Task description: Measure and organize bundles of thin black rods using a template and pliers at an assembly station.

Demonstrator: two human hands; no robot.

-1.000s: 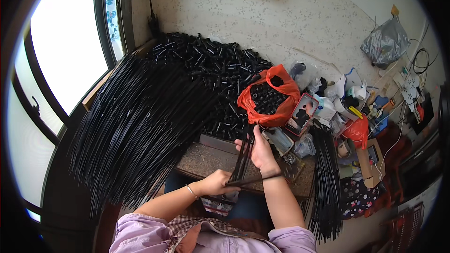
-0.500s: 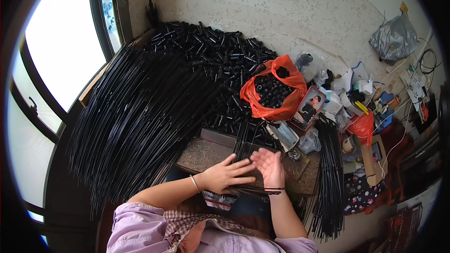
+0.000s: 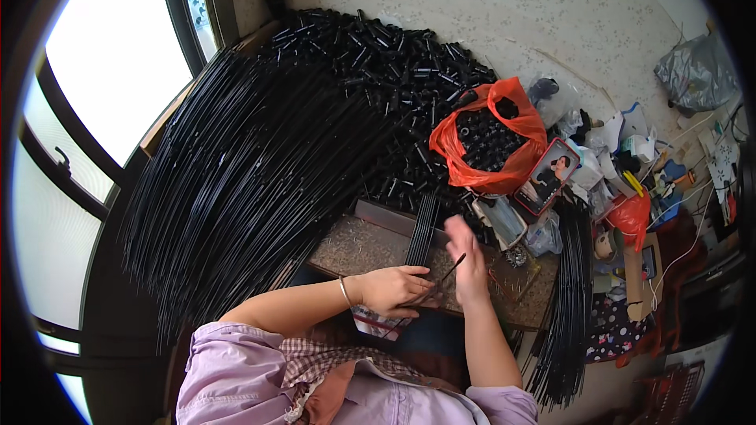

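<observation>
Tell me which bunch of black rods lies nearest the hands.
The small bunch just beyond the left hand, between the big left-side pile and the right-side bundle; it has the fewest rods.

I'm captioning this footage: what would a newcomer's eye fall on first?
Probably the huge fan of thin black rods sprawling across the left. At upper centre lies a heap of short black tubular pieces. At its right edge, a bright red plastic bag holds small black pieces.
</observation>
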